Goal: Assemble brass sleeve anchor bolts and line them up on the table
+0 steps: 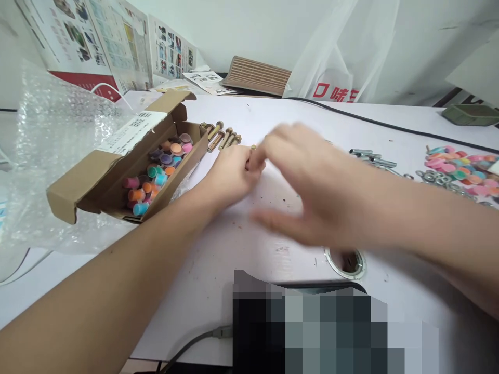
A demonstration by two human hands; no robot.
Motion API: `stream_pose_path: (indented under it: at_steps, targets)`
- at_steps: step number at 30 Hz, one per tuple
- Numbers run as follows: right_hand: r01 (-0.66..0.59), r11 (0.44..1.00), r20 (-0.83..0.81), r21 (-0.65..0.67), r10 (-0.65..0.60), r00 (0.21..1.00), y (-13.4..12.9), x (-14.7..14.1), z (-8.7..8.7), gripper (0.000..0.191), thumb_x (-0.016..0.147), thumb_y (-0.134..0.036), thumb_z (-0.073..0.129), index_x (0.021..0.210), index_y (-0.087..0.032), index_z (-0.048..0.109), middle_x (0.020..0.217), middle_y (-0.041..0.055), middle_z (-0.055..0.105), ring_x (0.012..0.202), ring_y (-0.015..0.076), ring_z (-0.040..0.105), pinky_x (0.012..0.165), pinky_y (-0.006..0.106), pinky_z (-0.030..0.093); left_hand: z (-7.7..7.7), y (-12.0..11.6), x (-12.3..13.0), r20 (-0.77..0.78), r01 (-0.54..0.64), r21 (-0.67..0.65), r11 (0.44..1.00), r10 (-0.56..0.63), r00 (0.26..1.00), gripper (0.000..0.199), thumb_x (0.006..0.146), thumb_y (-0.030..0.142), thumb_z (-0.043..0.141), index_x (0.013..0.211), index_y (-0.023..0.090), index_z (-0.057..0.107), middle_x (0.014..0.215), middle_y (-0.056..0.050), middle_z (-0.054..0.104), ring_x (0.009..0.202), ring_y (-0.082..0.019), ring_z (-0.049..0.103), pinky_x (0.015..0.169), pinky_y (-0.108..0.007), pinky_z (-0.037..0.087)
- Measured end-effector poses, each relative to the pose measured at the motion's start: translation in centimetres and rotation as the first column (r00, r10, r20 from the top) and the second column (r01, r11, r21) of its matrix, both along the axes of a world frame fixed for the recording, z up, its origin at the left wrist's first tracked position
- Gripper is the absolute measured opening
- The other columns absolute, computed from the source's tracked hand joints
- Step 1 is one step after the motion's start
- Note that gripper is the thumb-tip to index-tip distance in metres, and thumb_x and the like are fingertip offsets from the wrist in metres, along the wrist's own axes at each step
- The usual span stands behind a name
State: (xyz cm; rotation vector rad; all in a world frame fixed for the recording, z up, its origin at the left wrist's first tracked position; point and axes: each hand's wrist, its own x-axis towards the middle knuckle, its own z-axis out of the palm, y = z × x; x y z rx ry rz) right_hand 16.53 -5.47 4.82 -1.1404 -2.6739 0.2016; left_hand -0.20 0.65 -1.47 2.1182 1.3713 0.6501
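My left hand is closed in a fist above the table; whatever its fingers grip is hidden. A small brass-coloured bolt end shows at its upper edge, and I cannot tell whether it is held. My right hand, blurred by motion, has its bent fingers at the left fist and its thumb spread well away. Behind the left hand lie several brass-coloured anchor bolts. Left of it, an open cardboard box contains many coloured plastic caps.
Metal sleeves, washers and a pile of coloured caps lie at right. Bubble wrap surrounds the box. A cable hole and a pixelated device are in front. A black cable crosses the back.
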Motion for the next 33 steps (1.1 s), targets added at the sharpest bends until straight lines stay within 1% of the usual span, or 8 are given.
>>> stream_pose_path:
  at_steps: [1, 3, 6, 10, 15, 17, 25, 33]
  targets:
    - [-0.072, 0.991, -0.023, -0.116, 0.070, 0.997, -1.4, 0.3, -0.1, 0.052, 0.086, -0.059, 0.064, 0.122, -0.022, 0.055, 0.129, 0.0150, 0.058, 0.119, 0.0338, 0.052, 0.098, 0.047, 0.047, 0.0, 0.0, 0.0, -0.005, 0.005, -0.012, 1.000, -0.005, 1.000, 0.012, 0.079, 0.019, 0.058, 0.067, 0.020, 0.054, 0.070, -0.001, 0.061, 0.068, -0.016, 0.052, 0.064, -0.031, 0.038]
    - [-0.158, 0.941, -0.014, -0.298, 0.161, 0.987, -3.3, 1.0, -0.5, 0.062, 0.079, -0.058, 0.072, 0.127, -0.022, 0.055, 0.128, 0.0147, 0.057, 0.114, 0.0331, 0.054, 0.088, 0.047, 0.052, -0.1, 0.1, 0.1, -0.015, 0.003, -0.003, 1.000, -0.003, 1.000, 0.011, 0.083, 0.023, 0.056, 0.072, 0.020, 0.059, 0.071, -0.001, 0.065, 0.066, -0.015, 0.054, 0.063, -0.031, 0.039]
    - [-0.162, 0.896, 0.045, -0.414, 0.198, 0.979, -3.9, 1.6, -1.4, 0.065, 0.077, -0.049, 0.074, 0.131, -0.019, 0.055, 0.122, 0.0151, 0.056, 0.108, 0.0322, 0.054, 0.086, 0.048, 0.052, -0.2, 0.0, 0.1, -0.042, -0.020, 0.013, 1.000, 0.021, 0.999, 0.018, 0.089, 0.030, 0.053, 0.076, 0.021, 0.062, 0.070, -0.001, 0.067, 0.064, -0.015, 0.054, 0.061, -0.030, 0.038]
    - [-0.183, 0.880, 0.066, -0.438, 0.234, 0.970, -3.1, 1.8, -2.3, 0.066, 0.074, -0.044, 0.075, 0.130, -0.016, 0.055, 0.117, 0.0150, 0.054, 0.105, 0.0312, 0.054, 0.089, 0.048, 0.050, -0.4, -0.1, 0.0, -0.064, -0.017, 0.034, 0.999, 0.019, 0.998, 0.019, 0.090, 0.031, 0.051, 0.077, 0.020, 0.061, 0.072, -0.002, 0.068, 0.065, -0.015, 0.055, 0.061, -0.030, 0.037]
    - [-0.165, 0.872, 0.056, -0.461, 0.214, 0.975, -3.0, 1.6, -2.2, 0.055, 0.073, -0.044, 0.074, 0.117, -0.016, 0.057, 0.107, 0.0128, 0.055, 0.094, 0.0291, 0.053, 0.081, 0.047, 0.049, -0.6, 0.1, -0.1, -0.080, -0.001, 0.068, 0.998, 0.006, 0.997, 0.019, 0.090, 0.030, 0.051, 0.077, 0.020, 0.060, 0.072, -0.002, 0.066, 0.064, -0.015, 0.053, 0.061, -0.031, 0.036]
    - [-0.160, 0.870, 0.057, -0.467, 0.210, 0.976, -3.0, 1.7, -2.2, 0.053, 0.075, -0.043, 0.072, 0.117, -0.016, 0.056, 0.104, 0.0122, 0.054, 0.092, 0.0279, 0.051, 0.080, 0.048, 0.049, -0.7, 0.1, -0.1, -0.075, 0.011, 0.087, 0.996, -0.005, 0.997, 0.018, 0.090, 0.029, 0.051, 0.076, 0.020, 0.059, 0.070, -0.002, 0.065, 0.062, -0.015, 0.051, 0.060, -0.031, 0.035]
    - [-0.236, 0.859, 0.021, -0.455, 0.275, 0.961, -2.7, 2.3, -2.8, 0.047, 0.077, -0.027, 0.065, 0.119, -0.012, 0.054, 0.111, 0.0129, 0.049, 0.101, 0.0264, 0.048, 0.090, 0.047, 0.048, -0.5, -0.1, 0.0, -0.103, 0.012, 0.129, 0.992, 0.001, 0.995, 0.022, 0.089, 0.028, 0.053, 0.069, 0.020, 0.052, 0.064, -0.001, 0.058, 0.058, -0.014, 0.044, 0.058, -0.032, 0.030]
    - [-0.252, 0.873, 0.063, -0.417, 0.304, 0.951, -2.8, 2.1, -2.8, 0.054, 0.073, -0.034, 0.072, 0.119, -0.011, 0.055, 0.111, 0.0141, 0.050, 0.100, 0.0288, 0.048, 0.088, 0.049, 0.049, -0.4, -0.2, 0.1, -0.091, -0.010, 0.104, 0.994, 0.020, 0.996, 0.020, 0.089, 0.027, 0.053, 0.070, 0.020, 0.054, 0.066, -0.002, 0.059, 0.060, -0.014, 0.046, 0.059, -0.032, 0.031]
